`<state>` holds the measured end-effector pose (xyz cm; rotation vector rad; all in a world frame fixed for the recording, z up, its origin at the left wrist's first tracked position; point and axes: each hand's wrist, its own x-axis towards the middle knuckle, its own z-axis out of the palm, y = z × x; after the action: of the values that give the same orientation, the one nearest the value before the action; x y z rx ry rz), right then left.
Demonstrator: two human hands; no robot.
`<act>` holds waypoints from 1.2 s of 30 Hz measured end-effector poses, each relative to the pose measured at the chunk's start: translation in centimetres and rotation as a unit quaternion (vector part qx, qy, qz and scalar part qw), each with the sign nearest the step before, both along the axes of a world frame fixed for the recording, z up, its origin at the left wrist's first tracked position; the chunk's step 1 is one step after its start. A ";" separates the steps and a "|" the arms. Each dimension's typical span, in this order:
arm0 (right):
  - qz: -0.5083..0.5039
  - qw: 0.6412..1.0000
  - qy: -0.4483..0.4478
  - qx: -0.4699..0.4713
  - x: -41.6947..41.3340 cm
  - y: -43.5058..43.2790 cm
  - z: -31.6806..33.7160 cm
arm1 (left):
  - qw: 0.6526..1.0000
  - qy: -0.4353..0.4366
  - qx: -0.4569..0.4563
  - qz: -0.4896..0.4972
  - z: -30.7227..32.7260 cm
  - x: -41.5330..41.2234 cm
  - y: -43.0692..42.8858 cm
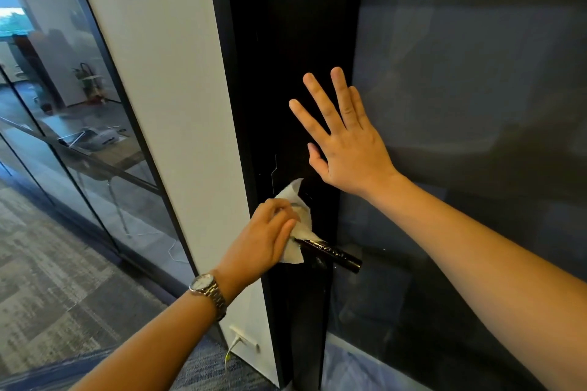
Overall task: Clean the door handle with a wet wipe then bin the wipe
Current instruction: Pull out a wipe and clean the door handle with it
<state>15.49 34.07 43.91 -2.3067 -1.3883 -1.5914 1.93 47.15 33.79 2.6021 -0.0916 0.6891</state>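
1. Two bare hands work at a dark door (286, 57); the left hand (263, 236) pinches a white wet wipe (300, 225) in curled fingers, pressing it against the near end of the black door handle (333, 252).
2. Handle juts out level from the door's dark frame; the wipe's upper corner sticks up above the fingers.
3. Right hand (344, 140) lies flat, fingers straight and spread, on the door above the handle; it holds nothing.
4. Metal wristwatch (208, 290) sits on the left wrist; a glass wall (79, 105) stands to the left.
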 end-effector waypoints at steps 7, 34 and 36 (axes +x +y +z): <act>-0.005 1.000 -0.003 0.008 0.0 0.2 0.0 | 0.967 0.038 -0.172 0.183 2.2 3.4 -2.5; 0.003 1.000 -0.001 0.010 0.1 0.2 0.1 | 0.990 -0.034 -0.112 0.079 2.3 2.9 -1.7; 0.001 1.000 -0.005 0.012 0.1 0.2 0.1 | 0.999 -0.022 -0.021 0.024 2.3 2.6 -0.9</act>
<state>15.56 34.29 43.97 -2.2866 -1.3660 -1.6107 4.49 46.24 36.11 2.5576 -0.0288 0.7571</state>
